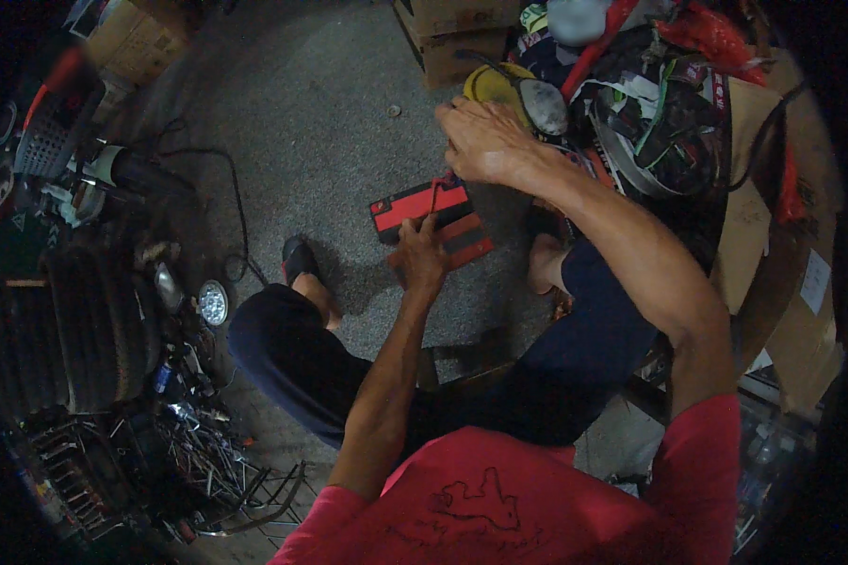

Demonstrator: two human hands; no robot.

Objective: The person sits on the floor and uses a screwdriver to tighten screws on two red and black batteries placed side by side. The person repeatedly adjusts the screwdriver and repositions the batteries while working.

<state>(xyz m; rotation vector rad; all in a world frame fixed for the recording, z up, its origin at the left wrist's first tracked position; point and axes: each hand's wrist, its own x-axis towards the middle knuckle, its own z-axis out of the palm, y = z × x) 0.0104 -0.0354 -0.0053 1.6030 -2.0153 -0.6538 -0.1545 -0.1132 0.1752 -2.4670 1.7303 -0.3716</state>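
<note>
A red and black box-shaped block point(424, 204), like a battery, lies on the floor between my feet. Over its near side reaches my left hand point(420, 251), fingers closed at the lower end of a thin red cord point(435, 194). From there the cord runs up to my right hand point(485, 141), which is raised just beyond the block with its fingers curled in; the cord's upper end disappears under that hand. A flat reddish-brown piece point(464, 239) shows along the block's near edge, partly covered by my left hand.
Tyres point(94, 330) stand at the left, with scattered metal tools point(207, 452) nearer me. A black cable point(236, 202) crosses the floor by a scooter wheel point(141, 174). Cluttered bags point(660, 113) and cardboard point(744, 235) crowd the right; a carton point(462, 47) stands at the back.
</note>
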